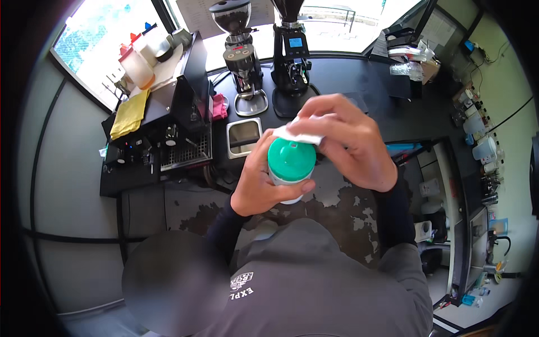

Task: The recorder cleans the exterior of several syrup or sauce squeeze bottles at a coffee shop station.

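On my feed the left grip (255,186) curls round a white cup with a glossy green lid (291,163), and beside it the right grip (353,139) pinches a crumpled white wipe (296,136).

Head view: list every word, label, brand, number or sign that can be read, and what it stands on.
Shirt: white lettering, partly legible, beside a small emblem; I don't copy printed words.
Screen on the right grinder: lit blue, too small to read.
Sheet behind the left grinder: faint print, too small to read.
Green lid: no readable text.
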Demonstrator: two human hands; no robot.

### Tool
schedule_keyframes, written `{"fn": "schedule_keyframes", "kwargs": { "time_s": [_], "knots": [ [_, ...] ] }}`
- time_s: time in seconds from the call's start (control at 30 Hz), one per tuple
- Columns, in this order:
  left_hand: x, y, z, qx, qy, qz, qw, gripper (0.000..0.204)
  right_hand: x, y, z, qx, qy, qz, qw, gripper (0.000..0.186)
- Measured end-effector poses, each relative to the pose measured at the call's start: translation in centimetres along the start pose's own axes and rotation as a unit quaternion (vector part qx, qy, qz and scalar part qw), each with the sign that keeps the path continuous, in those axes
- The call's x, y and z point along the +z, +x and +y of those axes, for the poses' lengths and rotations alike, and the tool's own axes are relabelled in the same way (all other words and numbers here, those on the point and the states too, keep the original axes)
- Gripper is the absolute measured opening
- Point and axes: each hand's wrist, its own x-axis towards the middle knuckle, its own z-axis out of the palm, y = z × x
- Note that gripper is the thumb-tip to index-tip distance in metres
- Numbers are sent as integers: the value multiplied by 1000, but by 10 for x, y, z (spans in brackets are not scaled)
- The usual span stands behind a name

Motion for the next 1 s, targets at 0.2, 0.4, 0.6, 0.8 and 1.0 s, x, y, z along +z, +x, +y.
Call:
{"fn": "schedule_keyframes", "kwargs": {
  "time_s": [0.2,0.4,0.6,0.8,1.0],
  "knots": [
    [32,-8,9,62,191,57,978,74,-11,-32,-20,-5,-127,-29,992,38],
    [49,-20,-5,32,242,92,965,77,14,-72,-33,91,-205,-5,974,30],
    [45,-21,-17,60,280,53,957,78,48,-80,-48,105,78,30,991,26],
    [30,-23,-23,51,229,43,971,78,44,-96,-43,330,471,281,768,32],
    [-26,-37,-20,24,140,-111,984,81,51,-52,-35,362,403,186,820,35]
  ]
}}
